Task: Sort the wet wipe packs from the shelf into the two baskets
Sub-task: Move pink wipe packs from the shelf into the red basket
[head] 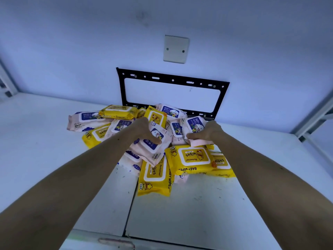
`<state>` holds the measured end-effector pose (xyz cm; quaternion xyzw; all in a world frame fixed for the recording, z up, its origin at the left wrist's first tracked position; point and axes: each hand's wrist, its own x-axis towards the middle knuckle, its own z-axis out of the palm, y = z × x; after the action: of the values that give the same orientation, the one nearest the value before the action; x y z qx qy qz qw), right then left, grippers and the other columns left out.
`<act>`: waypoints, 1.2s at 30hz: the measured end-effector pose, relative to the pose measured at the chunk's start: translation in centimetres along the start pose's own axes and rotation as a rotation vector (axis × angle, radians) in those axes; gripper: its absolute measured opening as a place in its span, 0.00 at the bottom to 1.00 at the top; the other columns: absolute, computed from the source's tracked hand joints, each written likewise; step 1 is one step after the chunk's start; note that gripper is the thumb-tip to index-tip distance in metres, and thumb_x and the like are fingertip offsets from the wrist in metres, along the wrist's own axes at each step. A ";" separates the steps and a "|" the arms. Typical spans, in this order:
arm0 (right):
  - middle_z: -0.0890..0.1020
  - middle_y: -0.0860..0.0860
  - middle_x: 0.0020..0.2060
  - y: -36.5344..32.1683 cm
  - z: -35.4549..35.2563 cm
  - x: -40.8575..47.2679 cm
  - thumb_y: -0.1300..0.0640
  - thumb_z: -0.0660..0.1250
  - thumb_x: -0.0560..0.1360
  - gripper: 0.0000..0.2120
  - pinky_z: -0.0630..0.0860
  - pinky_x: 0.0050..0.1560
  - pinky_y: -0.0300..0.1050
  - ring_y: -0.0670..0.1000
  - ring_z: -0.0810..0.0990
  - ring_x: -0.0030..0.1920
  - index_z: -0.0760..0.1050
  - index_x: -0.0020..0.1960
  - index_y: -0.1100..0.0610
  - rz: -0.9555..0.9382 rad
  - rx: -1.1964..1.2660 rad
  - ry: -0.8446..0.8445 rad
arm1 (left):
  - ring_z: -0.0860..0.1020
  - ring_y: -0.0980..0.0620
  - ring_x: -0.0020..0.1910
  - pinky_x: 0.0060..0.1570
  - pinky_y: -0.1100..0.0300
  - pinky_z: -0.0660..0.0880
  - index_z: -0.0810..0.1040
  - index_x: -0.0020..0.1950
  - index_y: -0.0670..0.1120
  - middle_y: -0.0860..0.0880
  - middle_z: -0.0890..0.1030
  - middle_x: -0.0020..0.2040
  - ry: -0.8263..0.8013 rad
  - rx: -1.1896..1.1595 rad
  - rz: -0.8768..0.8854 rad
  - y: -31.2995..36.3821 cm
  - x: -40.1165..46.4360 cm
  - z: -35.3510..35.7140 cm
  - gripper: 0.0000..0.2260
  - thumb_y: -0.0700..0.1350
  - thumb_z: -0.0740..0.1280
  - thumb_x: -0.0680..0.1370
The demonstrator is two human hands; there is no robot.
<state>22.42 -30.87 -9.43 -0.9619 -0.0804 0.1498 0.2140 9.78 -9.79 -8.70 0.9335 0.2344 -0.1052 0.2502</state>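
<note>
Left hand (144, 131) lies over a pink baby-wipes pack (153, 143) at the centre of the frame, thumb pressed on its blue label and fingers hidden behind its far edge, so it appears closed on that pack. Right hand (207, 132), just right of centre, pinches the near edge of another pink pack (195, 126) between thumb and fingers, and that pack is tilted up off the heap. Both choosing pink suggests one colour per basket, though neither basket is in view. Around them the pile of wet wipe packs (126, 123) sprawls across the white shelf (198, 204), pink and yellow mixed, overlapping at odd angles; a yellow pack (192, 158) lies just below the right hand, another (155, 177) nearer the camera. Behind the pile, a black metal bracket (173, 78) is fixed to the wall, with a blank cover plate (175, 48) above it in the upper middle.
</note>
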 end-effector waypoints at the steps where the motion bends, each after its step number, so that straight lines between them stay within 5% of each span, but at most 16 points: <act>1: 0.78 0.51 0.41 -0.2 0.0 0.0 0.38 0.80 0.57 0.28 0.72 0.34 0.41 0.47 0.77 0.37 0.71 0.43 0.54 -0.001 0.008 0.005 | 0.79 0.45 0.52 0.42 0.57 0.73 0.72 0.62 0.36 0.41 0.80 0.55 -0.003 -0.019 -0.012 0.1 -0.1 -0.1 0.36 0.57 0.79 0.64; 5: 0.75 0.52 0.46 -1.4 -0.2 -0.6 0.43 0.83 0.54 0.45 0.76 0.46 0.48 0.56 0.80 0.52 0.64 0.61 0.60 0.001 0.005 0.090 | 0.80 0.45 0.50 0.45 0.54 0.77 0.71 0.62 0.38 0.42 0.80 0.55 -0.024 -0.122 -0.036 0.4 -0.5 -0.1 0.35 0.54 0.80 0.64; 9: 0.79 0.51 0.41 -2.7 -0.5 -0.9 0.49 0.84 0.55 0.27 0.76 0.40 0.45 0.53 0.79 0.42 0.71 0.43 0.56 -0.004 0.044 0.050 | 0.80 0.43 0.54 0.53 0.49 0.79 0.65 0.65 0.40 0.41 0.79 0.58 -0.102 -0.248 -0.044 0.1 -1.1 -0.3 0.35 0.50 0.79 0.67; 11: 0.79 0.51 0.38 -3.0 -0.5 -0.9 0.51 0.84 0.56 0.24 0.73 0.34 0.41 0.52 0.78 0.38 0.71 0.39 0.55 -0.005 0.071 0.034 | 0.82 0.42 0.51 0.53 0.45 0.80 0.70 0.60 0.40 0.40 0.81 0.56 -0.080 -0.336 -0.055 -0.4 -1.4 -0.6 0.30 0.46 0.80 0.65; 14: 0.80 0.53 0.41 -3.4 -0.4 -0.9 0.52 0.83 0.59 0.23 0.74 0.37 0.42 0.53 0.79 0.40 0.77 0.46 0.58 -0.027 0.128 0.018 | 0.84 0.41 0.48 0.52 0.43 0.80 0.78 0.57 0.38 0.39 0.84 0.52 -0.024 -0.467 -0.082 -1.2 -1.8 -1.1 0.27 0.43 0.82 0.62; 19: 0.80 0.54 0.45 -3.9 -0.5 -1.5 0.54 0.81 0.62 0.22 0.75 0.42 0.44 0.54 0.79 0.44 0.77 0.50 0.59 -0.070 0.216 0.005 | 0.84 0.41 0.48 0.51 0.42 0.80 0.76 0.62 0.42 0.41 0.84 0.53 -0.090 -0.535 -0.051 -2.4 -2.9 -1.3 0.28 0.40 0.80 0.65; 24: 0.78 0.55 0.45 -6.0 -0.3 -3.0 0.53 0.76 0.68 0.17 0.70 0.33 0.41 0.54 0.77 0.42 0.73 0.50 0.58 -0.176 0.271 0.045 | 0.83 0.48 0.40 0.32 0.54 0.82 0.69 0.61 0.49 0.49 0.82 0.47 -0.036 -0.605 0.026 -2.9 -4.4 -1.8 0.28 0.40 0.79 0.67; 29: 0.78 0.54 0.49 -9.6 0.6 -5.3 0.50 0.74 0.70 0.20 0.75 0.42 0.46 0.54 0.76 0.46 0.73 0.56 0.59 -0.309 0.145 0.072 | 0.84 0.43 0.46 0.48 0.42 0.81 0.79 0.56 0.42 0.42 0.84 0.50 0.173 -0.654 0.017 -6.4 -7.2 -4.5 0.24 0.42 0.81 0.63; 32: 0.79 0.54 0.51 -12.7 2.1 -7.4 0.49 0.76 0.67 0.23 0.79 0.51 0.51 0.56 0.79 0.50 0.73 0.56 0.57 -0.407 0.126 0.090 | 0.85 0.45 0.43 0.45 0.48 0.82 0.82 0.52 0.41 0.42 0.85 0.46 0.200 -0.676 -0.080 -10.2 -9.8 -6.1 0.19 0.43 0.81 0.64; 36: 0.80 0.53 0.48 -17.7 5.3 -11.3 0.51 0.78 0.64 0.23 0.78 0.48 0.48 0.55 0.80 0.49 0.75 0.54 0.58 -0.537 0.174 0.020 | 0.84 0.55 0.32 0.29 0.63 0.79 0.82 0.46 0.46 0.49 0.85 0.39 0.258 -0.736 -0.171 -15.7 -14.8 -6.1 0.13 0.45 0.80 0.66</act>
<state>8.43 -15.47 -3.38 -0.8857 -0.3170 0.0845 0.3284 -10.29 -0.34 -5.41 0.7642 0.3626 0.0835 0.5269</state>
